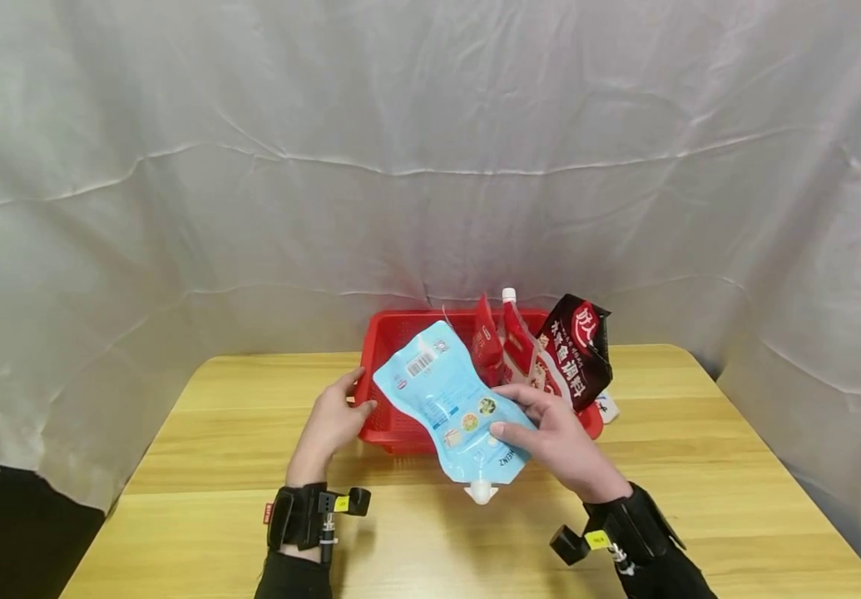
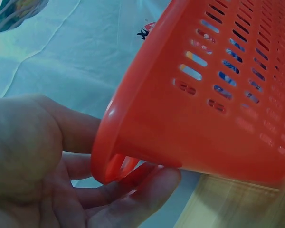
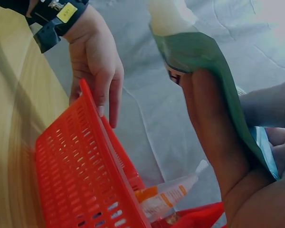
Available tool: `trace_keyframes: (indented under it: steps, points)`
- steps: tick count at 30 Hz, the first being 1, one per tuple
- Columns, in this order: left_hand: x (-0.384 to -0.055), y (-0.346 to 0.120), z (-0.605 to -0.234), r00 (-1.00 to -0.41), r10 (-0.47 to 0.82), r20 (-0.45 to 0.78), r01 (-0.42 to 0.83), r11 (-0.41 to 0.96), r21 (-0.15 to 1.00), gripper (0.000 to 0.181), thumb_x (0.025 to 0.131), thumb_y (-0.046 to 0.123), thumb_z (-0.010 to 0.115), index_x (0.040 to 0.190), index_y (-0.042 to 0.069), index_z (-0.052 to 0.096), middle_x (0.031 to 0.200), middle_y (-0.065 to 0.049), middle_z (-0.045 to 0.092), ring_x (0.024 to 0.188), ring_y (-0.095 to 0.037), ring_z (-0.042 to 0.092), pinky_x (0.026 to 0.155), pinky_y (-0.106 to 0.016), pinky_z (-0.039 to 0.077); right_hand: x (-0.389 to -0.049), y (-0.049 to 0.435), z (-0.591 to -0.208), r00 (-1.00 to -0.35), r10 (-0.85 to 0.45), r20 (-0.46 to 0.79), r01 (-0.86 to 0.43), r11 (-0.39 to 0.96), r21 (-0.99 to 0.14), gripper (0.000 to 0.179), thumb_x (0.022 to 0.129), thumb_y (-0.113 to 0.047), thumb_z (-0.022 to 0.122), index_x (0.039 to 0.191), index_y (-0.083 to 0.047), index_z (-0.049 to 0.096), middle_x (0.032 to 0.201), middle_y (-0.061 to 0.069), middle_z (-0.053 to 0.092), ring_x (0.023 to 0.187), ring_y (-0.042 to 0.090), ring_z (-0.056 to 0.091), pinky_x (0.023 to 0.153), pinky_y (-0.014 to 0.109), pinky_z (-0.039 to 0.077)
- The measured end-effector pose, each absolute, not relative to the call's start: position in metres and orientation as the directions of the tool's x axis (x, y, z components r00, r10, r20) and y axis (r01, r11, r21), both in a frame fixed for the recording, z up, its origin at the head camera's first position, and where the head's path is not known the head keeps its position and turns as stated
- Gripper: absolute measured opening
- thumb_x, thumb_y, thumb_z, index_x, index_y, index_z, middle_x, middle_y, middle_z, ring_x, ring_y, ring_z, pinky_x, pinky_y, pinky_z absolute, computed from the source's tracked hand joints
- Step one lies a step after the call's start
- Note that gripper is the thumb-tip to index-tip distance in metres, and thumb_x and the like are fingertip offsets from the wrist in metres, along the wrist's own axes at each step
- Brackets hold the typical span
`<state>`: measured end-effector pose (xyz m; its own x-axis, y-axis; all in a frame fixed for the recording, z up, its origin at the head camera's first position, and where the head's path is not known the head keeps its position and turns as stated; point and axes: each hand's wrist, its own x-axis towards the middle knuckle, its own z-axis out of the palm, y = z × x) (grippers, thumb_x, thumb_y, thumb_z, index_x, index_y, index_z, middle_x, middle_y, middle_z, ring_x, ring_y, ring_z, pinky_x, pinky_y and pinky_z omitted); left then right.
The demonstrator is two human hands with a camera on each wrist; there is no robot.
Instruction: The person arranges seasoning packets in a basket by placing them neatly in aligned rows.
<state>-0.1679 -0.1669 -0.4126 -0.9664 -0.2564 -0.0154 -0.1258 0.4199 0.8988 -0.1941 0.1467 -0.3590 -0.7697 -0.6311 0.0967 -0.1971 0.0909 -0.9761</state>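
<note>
Grey cloth [image 1: 430, 225] hangs behind and to both sides, creased, with one pale seam-like line running across. Below it, a wood-grain table [image 1: 220, 474]. On the table, near its far edge: red plastic basket [image 1: 400, 438], slotted walls, rolled rim, probably light and fairly stiff; the rim looks the natural place to steady it.

Light-blue pouch [image 1: 430, 387] is held up over the basket's near side, spout end toward the person. Printed film, glossy; likely soft, a bit slippery, apt to fold or sag if its contents shift. Fill and weight cannot be told. Best hold, in my judgement: flat across the body near the spout, thumb on one face, fingers behind, without a hard squeeze.

Dark packet [image 1: 578, 349] leans out at the basket's right end; a red spouted pouch [image 1: 522, 345] stands beside it.

Right hand [image 1: 561, 441]: pinches the blue pouch between thumb and fingers close to the spout end. Left hand [image 1: 335, 424]: thumb and fingers grip the basket's left end at the rim, fingers slightly apart.

Smallest noted: white cap [image 1: 481, 492] on the blue pouch, probably its stiffest part.
</note>
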Motion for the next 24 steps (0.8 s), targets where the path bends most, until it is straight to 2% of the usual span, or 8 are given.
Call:
trace_keyframes:
  steps: [5,8,12,15,19,24]
  points:
    - [-0.168,-0.167,-0.413,-0.96,-0.279,-0.011,-0.129,0.406,0.905,0.058,0.099,0.01,0.064,0.154,0.003,0.046,0.147,-0.022,0.055,0.116,-0.039,0.065,0.088,-0.046,0.062,-0.197,0.141,-0.36,-0.75,-0.657,0.078,-0.229,0.147,-0.962,0.043,0.099,-0.011,0.071,0.137,0.004,0.058,0.111,0.021,0.068,0.083,0.025,0.074,0.073,0.032,0.062]
    - [-0.165,-0.168,-0.409,-0.943,-0.331,0.027,-0.117,0.406,0.906,0.054,0.1,0.014,0.064,0.151,0.004,0.05,0.15,-0.019,0.053,0.124,-0.039,0.062,0.094,-0.049,0.059,-0.198,0.138,-0.361,-0.73,-0.678,0.084,-0.257,0.159,-0.953,0.041,0.099,-0.01,0.071,0.135,0.004,0.06,0.106,0.022,0.071,0.082,0.026,0.075,0.073,0.031,0.062]
    - [-0.156,-0.171,-0.398,-0.917,-0.386,0.098,-0.059,0.374,0.925,0.047,0.102,0.019,0.063,0.147,0.007,0.056,0.149,-0.017,0.054,0.13,-0.038,0.059,0.102,-0.053,0.054,-0.199,0.135,-0.361,-0.713,-0.697,0.078,-0.279,0.179,-0.943,0.039,0.099,-0.009,0.07,0.133,0.005,0.061,0.101,0.018,0.074,0.081,0.026,0.075,0.073,0.031,0.062]
    - [-0.151,-0.172,-0.389,-0.914,-0.38,0.143,0.025,0.298,0.954,0.041,0.104,0.021,0.062,0.143,0.008,0.06,0.145,-0.015,0.059,0.125,-0.035,0.062,0.104,-0.051,0.053,-0.2,0.135,-0.36,-0.709,-0.7,0.079,-0.301,0.201,-0.932,0.038,0.099,-0.01,0.071,0.132,0.004,0.061,0.099,0.016,0.075,0.08,0.025,0.075,0.072,0.03,0.061]
    - [-0.145,-0.174,-0.38,-0.94,-0.284,0.187,0.128,0.214,0.968,0.038,0.105,0.023,0.062,0.14,0.008,0.063,0.138,-0.013,0.064,0.116,-0.033,0.066,0.098,-0.044,0.057,-0.203,0.135,-0.36,-0.707,-0.701,0.093,-0.339,0.22,-0.915,0.037,0.097,-0.009,0.072,0.13,0.003,0.063,0.098,0.014,0.074,0.079,0.025,0.074,0.072,0.03,0.061]
    - [-0.14,-0.172,-0.375,-0.978,-0.03,0.208,0.193,0.258,0.947,0.047,0.103,0.027,0.066,0.145,0.008,0.058,0.138,-0.013,0.064,0.117,-0.03,0.064,0.096,-0.034,0.056,-0.206,0.138,-0.361,-0.708,-0.698,0.101,-0.366,0.242,-0.899,0.036,0.097,-0.01,0.073,0.129,0.002,0.065,0.098,0.013,0.073,0.078,0.023,0.072,0.072,0.029,0.06]
